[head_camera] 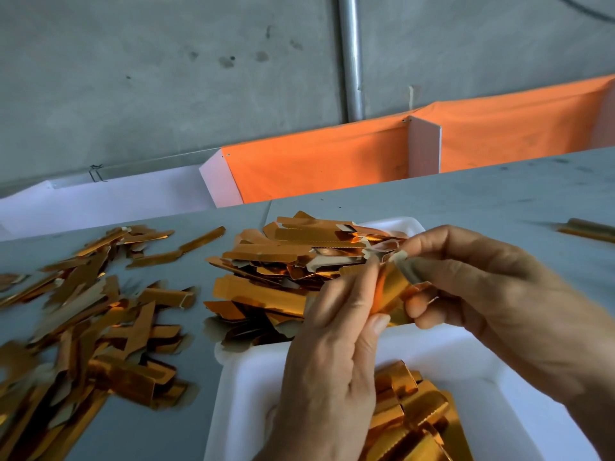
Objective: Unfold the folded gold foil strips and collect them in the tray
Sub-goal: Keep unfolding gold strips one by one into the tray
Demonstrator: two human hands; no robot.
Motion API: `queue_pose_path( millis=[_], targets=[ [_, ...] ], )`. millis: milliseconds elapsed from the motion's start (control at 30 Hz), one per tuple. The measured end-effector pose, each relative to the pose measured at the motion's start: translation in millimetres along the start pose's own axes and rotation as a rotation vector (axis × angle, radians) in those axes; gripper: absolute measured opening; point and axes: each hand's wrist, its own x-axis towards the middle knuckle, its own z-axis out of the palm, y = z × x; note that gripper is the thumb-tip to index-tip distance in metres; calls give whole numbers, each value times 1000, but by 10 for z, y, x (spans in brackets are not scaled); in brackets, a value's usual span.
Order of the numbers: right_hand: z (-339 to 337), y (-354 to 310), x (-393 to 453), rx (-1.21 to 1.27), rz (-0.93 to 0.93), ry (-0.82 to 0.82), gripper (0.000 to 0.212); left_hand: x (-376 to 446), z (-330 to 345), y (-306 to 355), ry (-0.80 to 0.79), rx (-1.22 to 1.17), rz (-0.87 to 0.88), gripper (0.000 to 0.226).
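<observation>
Left hand: the left hand (pixel 336 344) is raised above the white tray (pixel 492 390), back of the hand to the camera, thumb and fingers (pixel 357 281) pinching the near end of one gold foil strip (pixel 394 291).
Right hand: the right hand (pixel 482 287) comes in from the right, its thumb and forefinger gripping the far end of the same strip, the other fingers curled under it.
Held strip: partly folded, shiny gold on one face and dull grey on the other, held in the air between the two hands, above the tray's far part.
Tray: white, with rounded corners, lying on the grey worktop (pixel 466 194) close to the camera, on the right.
Strips in tray: a heap of gold strips (pixel 412 420) lies in the near part of the tray, partly hidden by the left hand.
Middle pile: a stack of gold strips (pixel 283 271) lies at the far left edge of the tray, some on the rim, some on the worktop.
Left pile: many more strips (pixel 93 324) are scattered loosely over the worktop to the left, well apart from the tray.
Far right: a lone strip (pixel 589 229) lies near the right edge of the worktop, blurred.
Behind: an orange cloth (pixel 332 158) hangs along the far side of the worktop, with a metal pole (pixel 351 58) standing against the grey wall.
</observation>
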Motion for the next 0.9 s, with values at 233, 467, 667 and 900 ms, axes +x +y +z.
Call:
queue_pose_path(
  millis=[233,467,667,900],
  targets=[
    [-16,-29,-8,41,-35,-19,19,1,-24,-13,20,-112,16,45],
    [-58,-33,-8,-28,-72,-61,23,2,-7,-16,-2,-93,38,46],
    [-66,-70,-18,-86,-106,-122,53,3,-30,-23,23,-142,70,45],
    [-2,-62,-12,-138,-135,-52,17,0,-49,-22,0,-108,91,46]
  ],
)
